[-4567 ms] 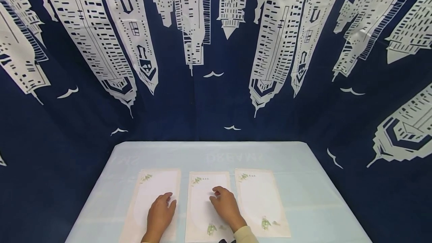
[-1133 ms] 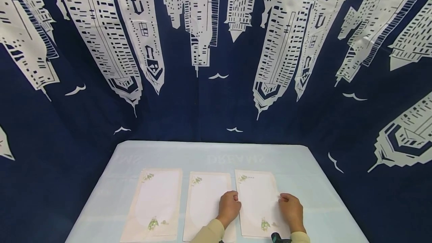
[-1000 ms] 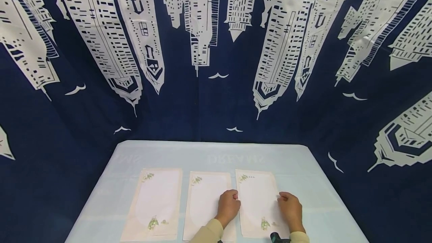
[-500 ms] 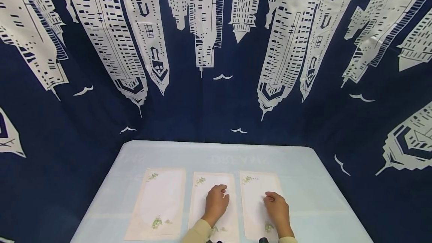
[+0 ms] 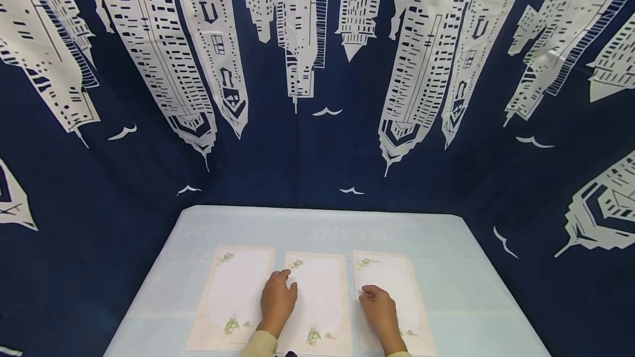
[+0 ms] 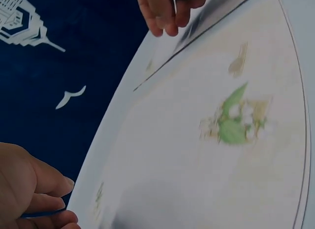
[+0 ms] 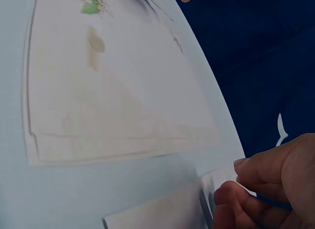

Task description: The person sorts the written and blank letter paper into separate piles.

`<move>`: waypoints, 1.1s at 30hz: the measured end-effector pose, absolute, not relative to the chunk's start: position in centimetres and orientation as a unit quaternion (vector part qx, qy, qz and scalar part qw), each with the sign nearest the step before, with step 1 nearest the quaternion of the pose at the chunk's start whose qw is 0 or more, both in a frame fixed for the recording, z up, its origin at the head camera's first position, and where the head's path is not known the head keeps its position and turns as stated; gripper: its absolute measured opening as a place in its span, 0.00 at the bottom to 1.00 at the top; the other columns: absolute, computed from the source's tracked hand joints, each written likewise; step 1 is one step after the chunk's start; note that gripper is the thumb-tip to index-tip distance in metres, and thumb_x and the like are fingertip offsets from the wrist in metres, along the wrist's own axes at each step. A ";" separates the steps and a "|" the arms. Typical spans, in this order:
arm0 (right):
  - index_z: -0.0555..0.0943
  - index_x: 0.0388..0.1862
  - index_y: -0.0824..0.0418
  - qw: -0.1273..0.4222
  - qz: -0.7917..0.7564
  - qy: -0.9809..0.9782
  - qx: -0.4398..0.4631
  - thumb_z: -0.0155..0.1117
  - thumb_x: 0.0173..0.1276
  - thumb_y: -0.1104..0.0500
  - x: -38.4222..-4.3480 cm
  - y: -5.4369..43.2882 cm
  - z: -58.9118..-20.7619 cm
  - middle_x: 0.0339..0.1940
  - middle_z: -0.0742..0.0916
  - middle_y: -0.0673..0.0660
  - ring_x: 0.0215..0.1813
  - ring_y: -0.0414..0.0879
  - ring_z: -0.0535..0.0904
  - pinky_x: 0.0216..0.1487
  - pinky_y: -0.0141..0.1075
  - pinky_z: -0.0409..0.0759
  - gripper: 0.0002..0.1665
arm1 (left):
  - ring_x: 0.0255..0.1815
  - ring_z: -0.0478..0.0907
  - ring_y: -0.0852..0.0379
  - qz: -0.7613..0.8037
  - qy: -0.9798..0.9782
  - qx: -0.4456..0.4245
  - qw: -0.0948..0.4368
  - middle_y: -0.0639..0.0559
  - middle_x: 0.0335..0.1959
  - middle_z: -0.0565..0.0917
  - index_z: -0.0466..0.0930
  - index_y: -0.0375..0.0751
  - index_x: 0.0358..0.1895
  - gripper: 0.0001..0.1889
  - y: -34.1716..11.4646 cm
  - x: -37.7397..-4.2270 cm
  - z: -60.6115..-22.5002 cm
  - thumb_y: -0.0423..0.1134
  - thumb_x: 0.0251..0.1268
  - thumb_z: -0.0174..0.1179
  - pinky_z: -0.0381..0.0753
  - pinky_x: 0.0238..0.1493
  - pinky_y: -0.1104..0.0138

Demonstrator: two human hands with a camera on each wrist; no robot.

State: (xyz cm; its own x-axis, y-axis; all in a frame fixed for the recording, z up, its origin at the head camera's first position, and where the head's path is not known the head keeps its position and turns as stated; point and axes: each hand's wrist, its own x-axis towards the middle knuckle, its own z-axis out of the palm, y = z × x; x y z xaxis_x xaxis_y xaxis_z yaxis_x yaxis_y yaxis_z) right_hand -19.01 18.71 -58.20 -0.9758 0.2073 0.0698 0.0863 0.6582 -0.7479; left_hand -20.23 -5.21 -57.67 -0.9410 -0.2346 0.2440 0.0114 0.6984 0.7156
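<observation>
Three pale sheets of stationery paper printed with green sprigs lie side by side: a left sheet (image 5: 238, 291), a middle sheet (image 5: 317, 296) and a right sheet (image 5: 397, 271). My left hand (image 5: 278, 299) is over the gap between left and middle sheets, thumb and fingers apart, near the middle sheet's left edge. My right hand (image 5: 379, 313) is over the right sheet, its fingertips by that sheet's left edge. In the right wrist view the right hand (image 7: 275, 184) has its thumb close to loosely bent fingers. The middle sheet (image 7: 123, 81) shows a doubled, slightly offset edge there.
The sheets lie on a pale blue-white table (image 5: 476, 291) with rounded far corners and faint lettering. Behind and around it hangs a navy cloth (image 5: 268, 175) printed with white upside-down buildings and birds.
Both hands have moved left: the left from the right sheet's left edge across the middle sheet to its left side, the right from the right sheet's right edge to its left part.
</observation>
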 end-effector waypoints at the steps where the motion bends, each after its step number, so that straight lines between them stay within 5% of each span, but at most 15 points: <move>1: 0.85 0.43 0.72 0.073 0.406 -0.908 -0.078 0.68 0.60 0.68 -19.0 18.5 -58.2 0.32 0.88 0.57 0.35 0.52 0.86 0.40 0.46 0.85 0.12 | 0.40 0.83 0.41 -0.380 -0.910 0.068 0.153 0.41 0.39 0.84 0.85 0.29 0.47 0.16 -5.5 -20.2 -57.6 0.30 0.54 0.71 0.83 0.39 0.50; 9: 0.85 0.43 0.71 0.045 0.400 -0.913 -0.071 0.70 0.60 0.67 -18.7 16.8 -58.4 0.34 0.89 0.61 0.38 0.56 0.87 0.41 0.47 0.86 0.13 | 0.44 0.83 0.35 -0.372 -0.920 0.082 0.096 0.32 0.41 0.84 0.81 0.22 0.50 0.20 -6.6 -19.4 -58.1 0.31 0.55 0.70 0.82 0.46 0.46; 18: 0.85 0.43 0.71 0.054 0.393 -0.916 -0.053 0.71 0.58 0.68 -18.6 15.3 -58.6 0.34 0.89 0.61 0.38 0.55 0.88 0.39 0.44 0.86 0.13 | 0.49 0.83 0.30 -0.392 -0.911 0.078 0.102 0.29 0.46 0.85 0.82 0.23 0.49 0.19 -6.6 -18.8 -58.0 0.29 0.54 0.70 0.80 0.52 0.43; 33: 0.85 0.44 0.69 0.050 0.385 -0.920 -0.058 0.70 0.60 0.67 -18.5 14.6 -58.4 0.37 0.89 0.61 0.42 0.55 0.88 0.43 0.45 0.86 0.13 | 0.44 0.86 0.36 -0.436 -0.889 0.083 0.110 0.34 0.41 0.87 0.84 0.27 0.48 0.17 -6.6 -18.7 -58.3 0.28 0.54 0.69 0.83 0.46 0.45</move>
State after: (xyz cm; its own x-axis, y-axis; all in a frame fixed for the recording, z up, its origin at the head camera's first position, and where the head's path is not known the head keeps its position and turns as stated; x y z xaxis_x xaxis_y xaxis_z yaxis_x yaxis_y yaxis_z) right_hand -18.51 14.55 -58.42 -0.9882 0.1453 0.0479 0.0679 0.6969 -0.7140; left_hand -18.73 -6.61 -58.29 -0.9621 -0.2439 0.1220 -0.0528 0.6053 0.7942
